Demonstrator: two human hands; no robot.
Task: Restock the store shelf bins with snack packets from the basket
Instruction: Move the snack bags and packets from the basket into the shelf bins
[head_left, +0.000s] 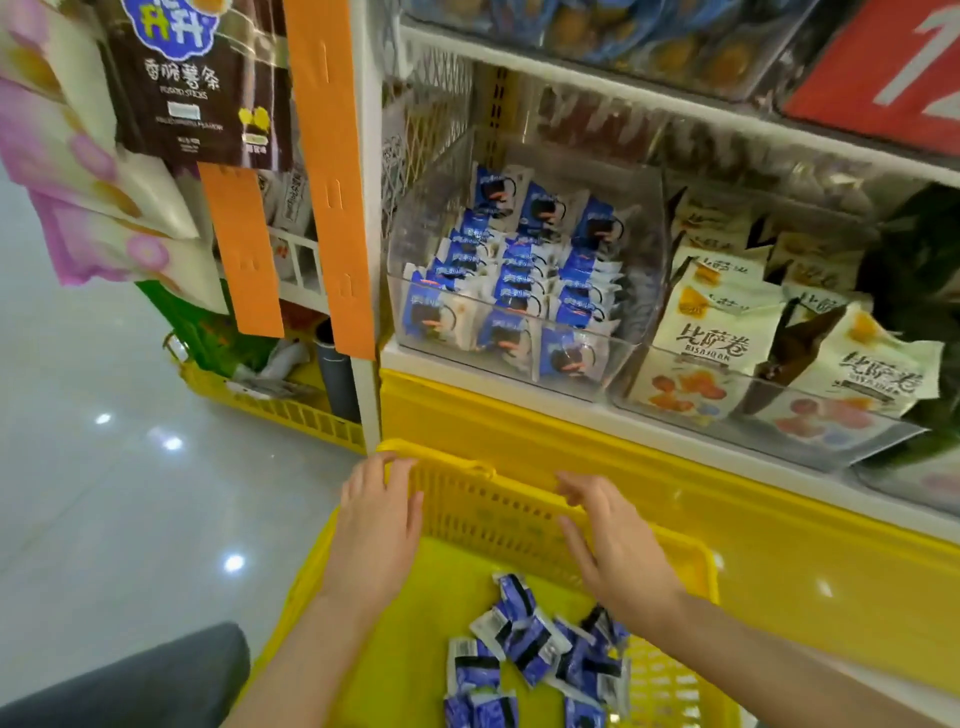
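While both hands were at its far rim, the basket (467, 501) sat low in front of the shelf (519, 387); yellow plastic, rectangular, with slotted walls.

Contents: packets (530, 644), small, glossy, blue and white with black bands; they lay flat in a loose heap on the floor of the basket, long axes at mixed angles.

Bin (649, 234) on the shelf: clear hard plastic with a low front wall; it held the same packets upright in three rows running front to back, faces to the front, long axes near vertical.

Second bin (841, 434), just to the right: clear plastic; it held cream packs (722, 332), larger, puffed and tilted.

Left hand (376, 514): fingers straight, over the far left corner of the rim, holding nothing.

Right hand (613, 545): fingers straight and spread, tips at the far rim, holding nothing.
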